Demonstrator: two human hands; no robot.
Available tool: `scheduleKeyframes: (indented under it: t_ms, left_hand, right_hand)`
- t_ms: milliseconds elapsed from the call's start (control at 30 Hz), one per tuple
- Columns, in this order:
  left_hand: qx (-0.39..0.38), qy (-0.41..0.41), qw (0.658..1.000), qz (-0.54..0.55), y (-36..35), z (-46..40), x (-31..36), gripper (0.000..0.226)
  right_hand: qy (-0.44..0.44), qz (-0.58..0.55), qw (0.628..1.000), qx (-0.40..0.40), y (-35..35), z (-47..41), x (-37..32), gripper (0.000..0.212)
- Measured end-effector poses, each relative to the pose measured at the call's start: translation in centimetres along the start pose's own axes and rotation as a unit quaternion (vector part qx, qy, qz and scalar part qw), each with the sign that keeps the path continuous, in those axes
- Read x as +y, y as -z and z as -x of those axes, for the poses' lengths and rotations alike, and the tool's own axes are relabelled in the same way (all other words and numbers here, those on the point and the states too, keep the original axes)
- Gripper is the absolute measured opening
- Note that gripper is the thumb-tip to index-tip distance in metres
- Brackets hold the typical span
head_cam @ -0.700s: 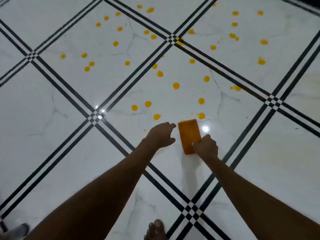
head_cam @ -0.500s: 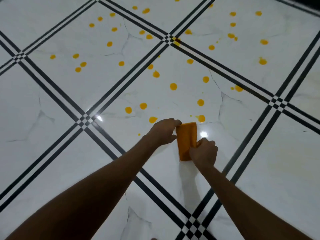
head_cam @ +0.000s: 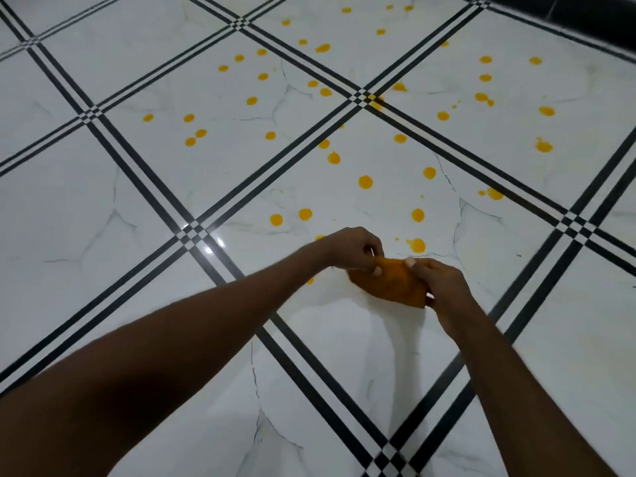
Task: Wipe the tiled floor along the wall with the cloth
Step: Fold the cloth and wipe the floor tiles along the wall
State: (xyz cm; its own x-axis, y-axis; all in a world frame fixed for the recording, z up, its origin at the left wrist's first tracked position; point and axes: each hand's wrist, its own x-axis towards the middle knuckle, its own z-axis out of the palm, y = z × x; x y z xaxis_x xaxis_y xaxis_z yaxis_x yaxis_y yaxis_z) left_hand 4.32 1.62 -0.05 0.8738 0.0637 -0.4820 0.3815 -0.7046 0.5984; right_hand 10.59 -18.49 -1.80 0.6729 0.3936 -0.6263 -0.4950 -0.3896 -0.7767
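Observation:
An orange cloth (head_cam: 392, 282) is bunched between both hands just above the white marble-look tiled floor (head_cam: 137, 256). My left hand (head_cam: 354, 249) pinches its left upper edge. My right hand (head_cam: 437, 280) grips its right side. Several yellow-orange drops (head_cam: 365, 182) dot the tiles beyond the hands, the nearest one (head_cam: 417, 245) just past the cloth. One drop (head_cam: 309, 280) shows under my left wrist.
Black triple-line tile borders (head_cam: 192, 232) cross the floor diagonally. A dark wall base (head_cam: 585, 18) runs along the top right corner. Light glare spots (head_cam: 213, 246) sit near a border crossing to the left of the hands.
The cloth lay flat and folded under my right hand; my left hand has reached over and taken hold of it, and both hands now lift and bunch it. The view has shifted up towards the wall.

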Motion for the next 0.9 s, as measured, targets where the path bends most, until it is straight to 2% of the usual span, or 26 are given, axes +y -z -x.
scheduleKeyframes:
  t_ms: [67, 100, 133, 200, 267, 333, 400, 500, 633, 700, 800, 900]
  left_hand:
    - [-0.006, 0.024, 0.996, 0.088, 0.9, 1.2, 0.2, 0.027]
    - [0.006, 0.041, 0.992, 0.122, 1.0, 1.7, 0.3, 0.029]
    - [0.031, 0.055, 0.989, 0.134, 0.9, 2.0, 0.2, 0.033]
    - [0.122, 0.064, 0.987, 0.082, 0.2, 2.5, -0.1, 0.042]
    - [0.208, 0.028, 0.974, 0.081, -0.1, 2.9, 0.5, 0.045]
    - [0.179, 0.002, 0.967, 0.18, 0.2, 3.5, 1.7, 0.037]
    - [0.145, -0.003, 0.964, 0.224, 0.3, 4.0, 2.8, 0.035]
    - [0.199, -0.012, 0.966, 0.165, 0.1, 4.1, 3.1, 0.032]
    - [0.215, 0.023, 0.968, 0.13, 0.4, 4.1, 3.1, 0.027]
    - [0.211, 0.04, 0.964, 0.158, 1.0, 4.2, 3.1, 0.02]
    - [0.125, 0.087, 0.948, 0.281, 2.7, 4.7, 2.5, 0.013]
    - [0.116, 0.095, 0.948, 0.282, 5.1, 5.4, 0.9, 0.016]
  right_hand:
    - [-0.09, -0.096, 0.99, -0.051, 0.2, 0.1, -0.2, 0.038]
    - [-0.103, -0.116, 0.986, -0.069, 0.2, 0.3, -0.6, 0.043]
    - [-0.096, -0.121, 0.985, -0.076, 0.2, 0.5, -1.0, 0.045]
    - [-0.054, -0.11, 0.99, -0.065, 0.0, 0.4, -2.1, 0.04]
    - [-0.014, -0.064, 0.997, -0.051, -0.5, 0.7, -3.6, 0.028]
    - [0.007, -0.01, 0.999, -0.043, -1.0, 1.0, -5.2, 0.02]
    - [-0.011, -0.023, 0.999, -0.027, -1.5, 1.4, -6.2, 0.022]
    - [-0.022, -0.08, 0.995, -0.048, -1.7, 2.0, -6.6, 0.029]
    - [0.018, -0.103, 0.987, -0.125, -1.5, 2.0, -5.6, 0.024]
    - [0.043, -0.057, 0.988, -0.135, -1.6, 1.5, -5.1, 0.018]
    - [0.074, 0.07, 0.989, -0.107, -1.5, 0.6, -4.9, 0.012]
    - [0.11, 0.174, 0.976, -0.066, -1.0, -0.6, -6.1, 0.016]
